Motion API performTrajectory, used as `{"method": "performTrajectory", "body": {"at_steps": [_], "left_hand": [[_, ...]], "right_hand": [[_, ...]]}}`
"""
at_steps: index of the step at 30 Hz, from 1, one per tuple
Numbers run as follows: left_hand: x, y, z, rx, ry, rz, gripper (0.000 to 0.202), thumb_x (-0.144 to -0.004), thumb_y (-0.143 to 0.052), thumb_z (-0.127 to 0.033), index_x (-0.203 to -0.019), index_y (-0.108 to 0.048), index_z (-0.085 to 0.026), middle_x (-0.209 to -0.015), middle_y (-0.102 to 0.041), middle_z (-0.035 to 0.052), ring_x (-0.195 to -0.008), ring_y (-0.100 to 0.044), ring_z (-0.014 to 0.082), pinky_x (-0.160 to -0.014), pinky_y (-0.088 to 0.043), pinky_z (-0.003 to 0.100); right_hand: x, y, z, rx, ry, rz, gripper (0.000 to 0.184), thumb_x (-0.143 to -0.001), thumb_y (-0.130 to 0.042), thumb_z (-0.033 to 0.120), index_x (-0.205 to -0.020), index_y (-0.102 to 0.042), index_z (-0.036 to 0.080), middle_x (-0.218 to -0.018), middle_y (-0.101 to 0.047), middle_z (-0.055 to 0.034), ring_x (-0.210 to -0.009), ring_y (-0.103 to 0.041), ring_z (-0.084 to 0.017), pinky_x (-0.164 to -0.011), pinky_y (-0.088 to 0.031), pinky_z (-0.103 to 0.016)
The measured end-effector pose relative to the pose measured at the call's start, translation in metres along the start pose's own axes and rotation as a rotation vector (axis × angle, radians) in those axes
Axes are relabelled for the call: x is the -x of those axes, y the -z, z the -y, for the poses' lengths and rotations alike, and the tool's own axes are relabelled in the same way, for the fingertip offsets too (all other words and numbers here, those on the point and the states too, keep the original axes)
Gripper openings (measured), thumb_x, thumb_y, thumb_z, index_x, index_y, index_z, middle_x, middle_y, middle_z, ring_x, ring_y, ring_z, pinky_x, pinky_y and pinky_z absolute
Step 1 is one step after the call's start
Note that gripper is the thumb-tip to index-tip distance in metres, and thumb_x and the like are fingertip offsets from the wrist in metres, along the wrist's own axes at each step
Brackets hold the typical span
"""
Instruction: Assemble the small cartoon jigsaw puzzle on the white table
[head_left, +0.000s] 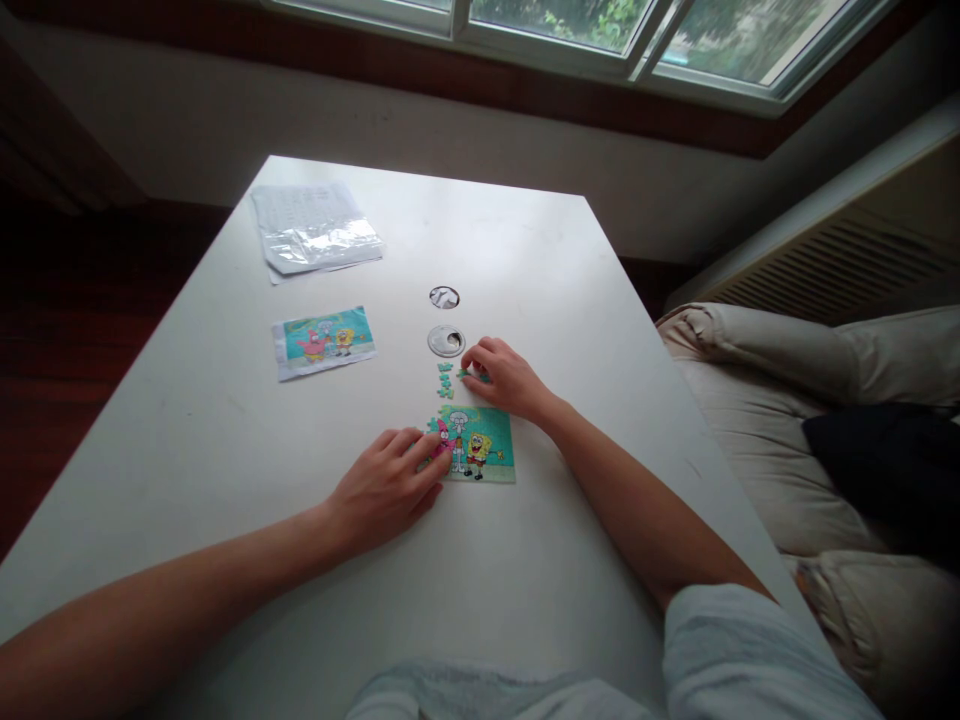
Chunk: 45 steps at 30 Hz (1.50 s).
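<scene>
A cartoon jigsaw puzzle (491, 463), mostly joined, lies flat on the white table; its left part is under my left hand (397, 470). The fingers of that hand are stretched out and rest on the puzzle's left side, hiding its edge there. Just above the puzzle, my right hand (502, 378) has its thumb and fingers curled round a small green puzzle piece (462, 373), close to the tabletop. Several loose green pieces (445, 380) stand in a short column to the left of my right fingertips. More green shows beneath the right hand, partly hidden.
A printed reference picture (328, 335) with the same cartoon figures lies to the left. Papers in a clear plastic sleeve (315, 230) lie at the far left corner. A round metal lid (446, 341) and a hole (445, 297) are beyond the pieces. A beige sofa (750, 430) stands right.
</scene>
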<state>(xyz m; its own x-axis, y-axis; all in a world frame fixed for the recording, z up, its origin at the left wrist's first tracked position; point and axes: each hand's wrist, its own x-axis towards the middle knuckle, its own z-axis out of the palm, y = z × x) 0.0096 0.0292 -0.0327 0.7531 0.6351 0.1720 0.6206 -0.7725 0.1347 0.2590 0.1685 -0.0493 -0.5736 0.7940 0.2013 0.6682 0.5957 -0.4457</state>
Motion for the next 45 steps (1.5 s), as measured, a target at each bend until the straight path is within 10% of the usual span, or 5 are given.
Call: {"method": "performTrajectory", "body": {"at_steps": [17,45], "left_hand": [[0.001,-0.001,0.0,-0.015,-0.007,0.001,0.037,-0.098,-0.054,-0.024,-0.135,-0.055,-0.018,-0.132,-0.061,0.0119,-0.112,-0.054,0.0283,-0.092,-0.047,0.043],[0.001,0.001,-0.001,-0.008,0.001,0.004,0.037,-0.098,-0.056,-0.024,-0.135,-0.055,-0.019,-0.131,-0.06,0.0125,-0.112,-0.055,0.0282,-0.092,-0.047,0.043]], "right_hand": [[0.002,-0.005,0.014,-0.05,0.202,0.063,0.014,-0.095,-0.059,0.018,-0.102,-0.068,0.025,-0.099,-0.061,-0.0061,-0.094,-0.053,-0.021,-0.084,-0.043,-0.033],[0.001,0.003,0.017,-0.163,0.078,0.104,0.014,-0.079,-0.065,0.018,-0.091,-0.057,0.021,-0.089,-0.061,-0.0028,-0.085,-0.052,-0.019,-0.082,-0.041,-0.032]]}}
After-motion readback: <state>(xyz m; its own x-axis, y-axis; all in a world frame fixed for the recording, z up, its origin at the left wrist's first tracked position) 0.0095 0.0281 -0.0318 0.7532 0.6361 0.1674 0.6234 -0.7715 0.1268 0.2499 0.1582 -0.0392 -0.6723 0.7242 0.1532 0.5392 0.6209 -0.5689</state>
